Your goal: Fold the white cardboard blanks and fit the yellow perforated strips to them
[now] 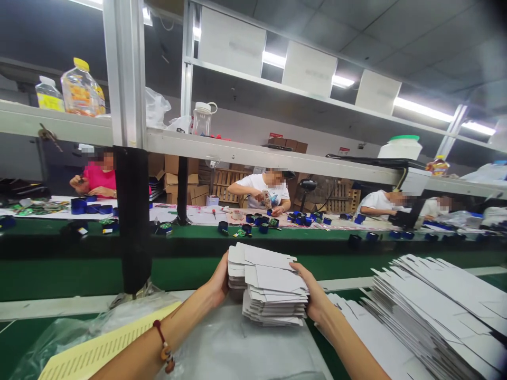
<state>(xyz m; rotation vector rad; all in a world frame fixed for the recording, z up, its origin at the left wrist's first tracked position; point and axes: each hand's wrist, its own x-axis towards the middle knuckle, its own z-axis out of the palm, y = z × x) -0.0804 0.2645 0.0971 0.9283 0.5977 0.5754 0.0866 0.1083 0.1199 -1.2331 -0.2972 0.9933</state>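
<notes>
A stack of flat white folded cartons sits between my two hands, just above or on a clear plastic bag; I cannot tell which. My left hand presses on its left side, the fingers mostly hidden behind the stack. On the right side, my right hand grips the edge, with a fingertip over the top corner. The cartons are layered unevenly, with small flaps sticking out. A beaded bracelet is on my left wrist.
Large piles of white flat cartons lie at right. A yellow printed sheet lies at left. Beyond is a green conveyor with blue round parts. Several people work across it. A metal post stands at left; a shelf crosses above.
</notes>
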